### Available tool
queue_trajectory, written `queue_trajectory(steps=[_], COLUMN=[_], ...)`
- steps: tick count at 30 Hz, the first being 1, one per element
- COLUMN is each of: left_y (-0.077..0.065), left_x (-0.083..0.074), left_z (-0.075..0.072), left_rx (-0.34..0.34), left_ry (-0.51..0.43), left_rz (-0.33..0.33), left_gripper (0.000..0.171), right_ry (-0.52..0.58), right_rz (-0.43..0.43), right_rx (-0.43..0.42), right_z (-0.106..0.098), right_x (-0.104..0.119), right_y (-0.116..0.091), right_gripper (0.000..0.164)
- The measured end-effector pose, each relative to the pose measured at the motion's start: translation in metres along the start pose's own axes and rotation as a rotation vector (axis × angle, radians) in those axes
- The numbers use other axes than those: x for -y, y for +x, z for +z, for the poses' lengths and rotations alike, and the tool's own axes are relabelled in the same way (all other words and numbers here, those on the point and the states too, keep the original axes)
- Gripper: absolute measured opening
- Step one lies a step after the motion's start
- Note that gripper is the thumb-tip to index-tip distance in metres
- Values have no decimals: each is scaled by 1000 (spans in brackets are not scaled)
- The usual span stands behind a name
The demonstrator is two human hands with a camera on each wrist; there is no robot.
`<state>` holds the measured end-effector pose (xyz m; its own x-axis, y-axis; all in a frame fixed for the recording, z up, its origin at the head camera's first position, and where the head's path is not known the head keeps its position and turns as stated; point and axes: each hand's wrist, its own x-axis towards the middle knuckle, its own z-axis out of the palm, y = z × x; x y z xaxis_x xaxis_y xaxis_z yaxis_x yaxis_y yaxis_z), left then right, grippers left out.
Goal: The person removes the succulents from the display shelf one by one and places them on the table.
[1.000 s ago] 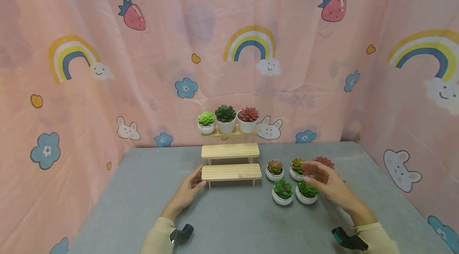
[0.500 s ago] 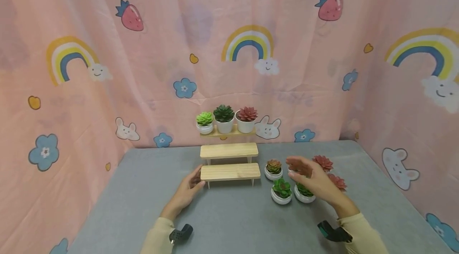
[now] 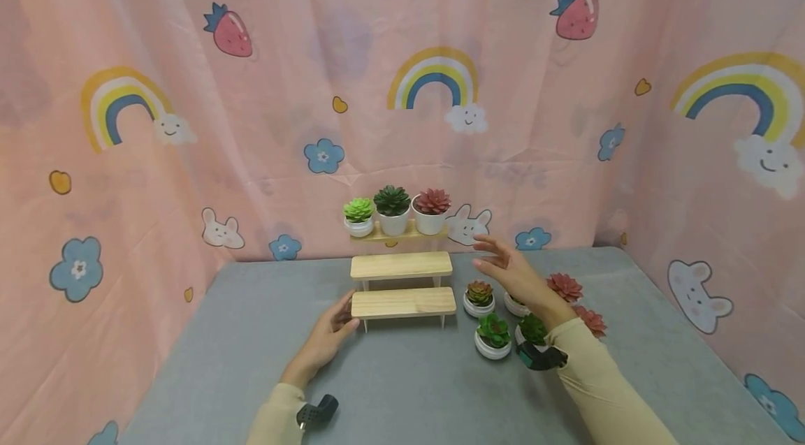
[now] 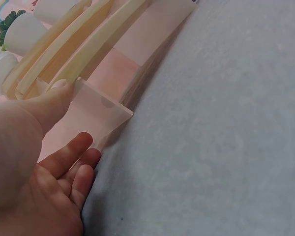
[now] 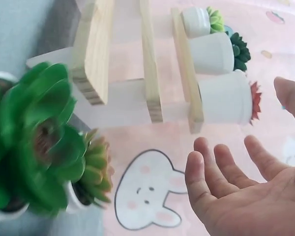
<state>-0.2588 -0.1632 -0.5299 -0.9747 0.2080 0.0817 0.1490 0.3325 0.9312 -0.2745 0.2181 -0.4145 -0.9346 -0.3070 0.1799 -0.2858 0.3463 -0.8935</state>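
Note:
A three-tier wooden stand (image 3: pixel 402 302) with clear side panels is at the back middle of the table. My left hand (image 3: pixel 322 340) rests against its left end. In the left wrist view the thumb touches the end of the lowest board, and the other fingers lie loosely bent by the clear panel (image 4: pixel 101 110). My right hand (image 3: pixel 512 274) hovers right of the stand, fingers spread and holding nothing. On the top tier are three white-potted succulents: light green (image 3: pixel 359 216), dark green (image 3: pixel 393 209) and red (image 3: pixel 431 211). The lower two boards are bare.
Right of the stand sit several small potted succulents, among them a brownish one (image 3: pixel 480 297), a green one (image 3: pixel 493 334) and red ones (image 3: pixel 590 321). My right forearm partly covers this group. A pink printed curtain (image 3: pixel 270 117) hangs behind the grey table (image 3: pixel 390 389).
My right hand has moved left and up from over the small succulents towards the stand's right side, still holding nothing. The left hand stays at the stand.

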Motion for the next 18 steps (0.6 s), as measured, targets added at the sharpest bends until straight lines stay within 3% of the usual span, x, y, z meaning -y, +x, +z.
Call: queue_trajectory(steps=[6, 18], left_y=[1, 1], left_x=[1, 0], left_z=[0, 0], left_rx=[8, 1], left_ry=[11, -19], left_rz=[26, -15], left_gripper=[64, 64], right_ry=[45, 111], right_rz=[30, 119], right_rx=[2, -55], right_z=[8, 19], right_x=[4, 28], right_y=[26, 73], right_gripper=[61, 83])
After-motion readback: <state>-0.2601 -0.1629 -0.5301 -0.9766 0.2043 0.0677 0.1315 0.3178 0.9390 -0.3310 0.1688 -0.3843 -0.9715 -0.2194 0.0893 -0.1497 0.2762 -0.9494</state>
